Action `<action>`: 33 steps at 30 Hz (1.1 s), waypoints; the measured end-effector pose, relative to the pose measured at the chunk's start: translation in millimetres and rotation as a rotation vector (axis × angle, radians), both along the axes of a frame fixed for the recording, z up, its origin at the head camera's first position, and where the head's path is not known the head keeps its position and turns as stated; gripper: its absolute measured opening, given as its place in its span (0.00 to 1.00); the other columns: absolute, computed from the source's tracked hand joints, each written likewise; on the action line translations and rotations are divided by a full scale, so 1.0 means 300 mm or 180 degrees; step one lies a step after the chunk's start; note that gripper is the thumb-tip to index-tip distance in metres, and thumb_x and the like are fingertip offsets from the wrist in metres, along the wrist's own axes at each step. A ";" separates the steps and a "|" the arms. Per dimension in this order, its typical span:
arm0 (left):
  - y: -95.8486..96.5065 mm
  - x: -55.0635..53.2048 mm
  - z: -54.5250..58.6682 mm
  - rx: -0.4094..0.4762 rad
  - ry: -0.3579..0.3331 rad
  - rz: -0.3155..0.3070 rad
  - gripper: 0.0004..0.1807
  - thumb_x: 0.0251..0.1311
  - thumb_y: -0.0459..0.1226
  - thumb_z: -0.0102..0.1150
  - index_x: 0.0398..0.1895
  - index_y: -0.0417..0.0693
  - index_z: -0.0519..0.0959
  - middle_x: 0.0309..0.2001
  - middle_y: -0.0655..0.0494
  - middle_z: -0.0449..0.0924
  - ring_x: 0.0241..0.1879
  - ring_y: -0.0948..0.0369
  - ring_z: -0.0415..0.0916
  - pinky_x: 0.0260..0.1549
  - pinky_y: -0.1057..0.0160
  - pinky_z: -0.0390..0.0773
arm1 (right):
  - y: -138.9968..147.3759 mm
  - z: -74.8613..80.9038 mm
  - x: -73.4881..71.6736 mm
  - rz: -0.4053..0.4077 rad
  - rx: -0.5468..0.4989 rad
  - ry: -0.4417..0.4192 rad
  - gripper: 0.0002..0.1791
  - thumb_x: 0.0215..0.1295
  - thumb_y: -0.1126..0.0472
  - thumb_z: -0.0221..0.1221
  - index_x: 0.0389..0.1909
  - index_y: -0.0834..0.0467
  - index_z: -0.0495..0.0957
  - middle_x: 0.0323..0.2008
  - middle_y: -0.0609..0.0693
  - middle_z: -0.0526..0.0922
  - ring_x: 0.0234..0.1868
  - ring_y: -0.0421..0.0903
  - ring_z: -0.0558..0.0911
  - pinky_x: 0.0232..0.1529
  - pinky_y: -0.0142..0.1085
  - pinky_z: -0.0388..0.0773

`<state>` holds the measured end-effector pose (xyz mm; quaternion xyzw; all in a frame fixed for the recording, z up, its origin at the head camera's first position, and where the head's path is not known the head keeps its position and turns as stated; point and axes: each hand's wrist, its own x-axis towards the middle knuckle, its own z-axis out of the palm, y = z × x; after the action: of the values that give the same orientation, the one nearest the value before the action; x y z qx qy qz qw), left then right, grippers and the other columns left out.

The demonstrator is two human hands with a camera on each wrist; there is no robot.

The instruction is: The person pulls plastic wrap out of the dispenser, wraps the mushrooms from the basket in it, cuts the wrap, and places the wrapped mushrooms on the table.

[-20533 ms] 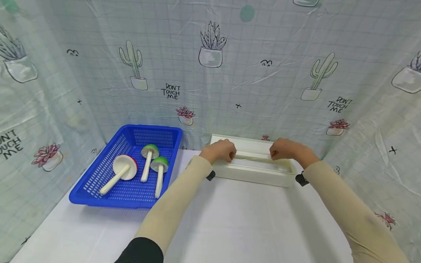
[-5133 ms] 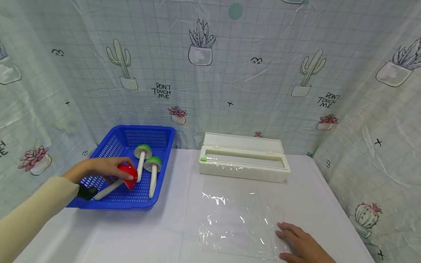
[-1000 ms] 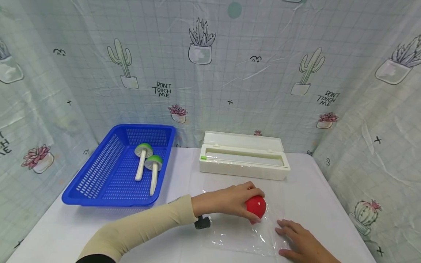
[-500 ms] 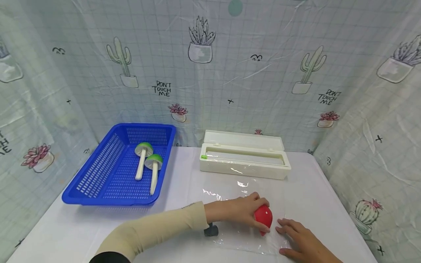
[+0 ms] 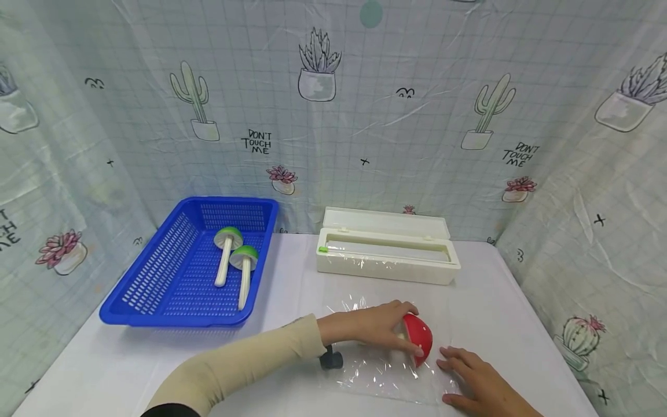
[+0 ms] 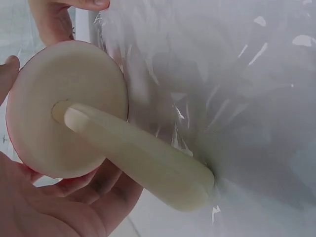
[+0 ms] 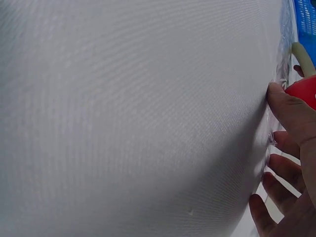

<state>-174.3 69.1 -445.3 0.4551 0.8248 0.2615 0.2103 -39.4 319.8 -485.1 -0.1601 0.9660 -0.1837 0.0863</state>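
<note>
My left hand grips a toy mushroom by its red, white-dotted cap, over a sheet of clear cling film on the table. From the left wrist, the mushroom's pale underside and thick cream stem show; the stem's free end meets the film, and thumb and fingers curve round the cap's rim. My right hand, fingers spread, rests on the film's right edge just beside the cap. Behind the film stands a long white cling film dispenser, lid up, with a green slider at its left end.
At the left, a blue plastic basket holds two green-capped toy mushrooms, one close beside the other. A white cloth covers the table. A patterned curtain encloses the back and both sides.
Earlier, film was handled at the dispenser, then lay spread while the left hand took the red mushroom from the basket. Over the last second it shifted slightly right and tipped. The right hand stayed put.
</note>
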 end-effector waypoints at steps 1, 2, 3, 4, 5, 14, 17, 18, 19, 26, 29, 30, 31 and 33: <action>-0.002 -0.001 0.001 0.0034 -0.0015 0.0010 0.39 0.59 0.59 0.66 0.69 0.53 0.67 0.53 0.64 0.75 0.52 0.70 0.73 0.47 0.71 0.77 | 0.002 -0.002 0.001 0.0037 0.0011 0.0045 0.37 0.54 0.35 0.70 0.60 0.53 0.80 0.63 0.55 0.76 0.59 0.60 0.78 0.51 0.52 0.82; -0.004 -0.002 0.004 0.0059 -0.0045 0.0024 0.38 0.60 0.58 0.66 0.68 0.53 0.67 0.52 0.65 0.75 0.51 0.70 0.73 0.45 0.72 0.77 | 0.005 -0.004 0.002 0.0064 0.0013 0.0073 0.38 0.54 0.35 0.70 0.60 0.54 0.80 0.63 0.55 0.76 0.59 0.60 0.78 0.51 0.52 0.82; -0.006 0.000 0.010 0.0090 -0.0080 0.0037 0.36 0.60 0.57 0.66 0.67 0.53 0.68 0.51 0.65 0.75 0.49 0.71 0.73 0.43 0.73 0.77 | 0.006 -0.005 0.002 0.0071 0.0012 0.0083 0.38 0.55 0.34 0.70 0.60 0.54 0.80 0.63 0.55 0.76 0.59 0.60 0.78 0.51 0.52 0.82; -0.007 0.003 0.015 0.0112 -0.0119 0.0043 0.35 0.60 0.57 0.66 0.66 0.53 0.69 0.50 0.65 0.76 0.49 0.71 0.73 0.42 0.73 0.77 | 0.006 -0.008 0.002 0.0076 0.0007 0.0074 0.38 0.55 0.34 0.70 0.60 0.54 0.80 0.63 0.55 0.76 0.59 0.60 0.78 0.51 0.52 0.82; -0.008 0.007 0.021 0.0138 -0.0165 0.0040 0.34 0.60 0.56 0.67 0.65 0.53 0.69 0.50 0.66 0.76 0.48 0.71 0.74 0.40 0.74 0.77 | 0.006 -0.008 0.001 0.0063 -0.0013 0.0035 0.37 0.55 0.35 0.70 0.60 0.54 0.80 0.63 0.55 0.76 0.59 0.60 0.78 0.51 0.52 0.82; -0.021 0.026 0.005 -0.0012 -0.0172 0.0069 0.34 0.62 0.59 0.64 0.66 0.54 0.69 0.50 0.67 0.77 0.51 0.70 0.73 0.48 0.71 0.76 | 0.005 -0.004 -0.001 0.0034 -0.0013 -0.0048 0.37 0.55 0.34 0.69 0.60 0.52 0.79 0.64 0.55 0.76 0.60 0.60 0.78 0.51 0.52 0.82; -0.023 0.013 -0.002 -0.0004 -0.0126 0.0090 0.38 0.63 0.61 0.61 0.70 0.52 0.68 0.54 0.64 0.77 0.55 0.69 0.73 0.51 0.68 0.77 | 0.009 -0.004 0.001 0.0030 -0.0038 -0.0103 0.38 0.56 0.33 0.68 0.62 0.52 0.78 0.65 0.55 0.75 0.61 0.60 0.77 0.52 0.51 0.82; -0.023 0.008 -0.001 0.0012 -0.0097 0.0088 0.39 0.64 0.61 0.60 0.71 0.51 0.67 0.55 0.62 0.77 0.56 0.68 0.73 0.53 0.68 0.77 | 0.012 -0.003 0.001 0.0045 -0.0044 -0.0108 0.40 0.56 0.33 0.68 0.63 0.53 0.76 0.65 0.55 0.75 0.60 0.60 0.77 0.52 0.52 0.82; -0.026 0.004 0.001 0.0022 -0.0065 0.0096 0.41 0.64 0.62 0.60 0.72 0.50 0.66 0.58 0.60 0.76 0.58 0.67 0.73 0.55 0.67 0.76 | 0.015 -0.004 0.003 0.0036 -0.0056 -0.0128 0.42 0.56 0.32 0.68 0.65 0.53 0.74 0.65 0.55 0.74 0.60 0.59 0.77 0.53 0.52 0.81; -0.115 0.026 0.040 -0.0163 0.0587 0.0288 0.51 0.54 0.68 0.65 0.74 0.52 0.63 0.66 0.55 0.69 0.56 0.61 0.75 0.53 0.64 0.78 | 0.050 -0.041 0.013 0.0794 -0.0294 0.1358 0.35 0.51 0.37 0.73 0.54 0.51 0.74 0.59 0.52 0.75 0.64 0.38 0.68 0.66 0.20 0.61; -0.188 0.058 0.050 -0.0337 0.1033 0.0114 0.49 0.49 0.68 0.69 0.67 0.50 0.67 0.59 0.57 0.71 0.49 0.63 0.72 0.47 0.69 0.76 | 0.061 -0.056 0.003 0.1133 -0.0426 0.1795 0.25 0.50 0.43 0.76 0.44 0.43 0.75 0.61 0.58 0.72 0.69 0.36 0.58 0.68 0.18 0.47; -0.214 0.069 0.050 -0.0407 0.1161 0.0014 0.47 0.47 0.68 0.71 0.64 0.50 0.69 0.55 0.60 0.71 0.46 0.65 0.70 0.44 0.71 0.75 | 0.063 -0.058 0.001 0.1177 -0.0433 0.1827 0.23 0.50 0.44 0.76 0.42 0.41 0.75 0.61 0.58 0.72 0.70 0.35 0.56 0.69 0.18 0.46; -0.240 0.079 0.048 -0.0462 0.1234 -0.0089 0.45 0.46 0.67 0.72 0.59 0.51 0.70 0.51 0.62 0.71 0.43 0.66 0.68 0.42 0.73 0.73 | 0.066 -0.059 -0.001 0.1199 -0.0434 0.1831 0.21 0.50 0.45 0.76 0.40 0.39 0.75 0.61 0.58 0.71 0.71 0.35 0.54 0.69 0.19 0.44; -0.292 0.100 0.040 -0.0594 0.1314 -0.0330 0.40 0.43 0.65 0.75 0.51 0.54 0.71 0.44 0.65 0.68 0.38 0.69 0.64 0.37 0.75 0.69 | 0.068 -0.059 -0.001 0.1202 -0.0411 0.1782 0.18 0.52 0.46 0.76 0.36 0.37 0.76 0.62 0.56 0.71 0.72 0.35 0.52 0.69 0.18 0.43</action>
<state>-144.4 -18.5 -433.4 0.5193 0.8464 0.0743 0.0915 -39.8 340.3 -502.8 -0.3855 0.8919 -0.1741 -0.1601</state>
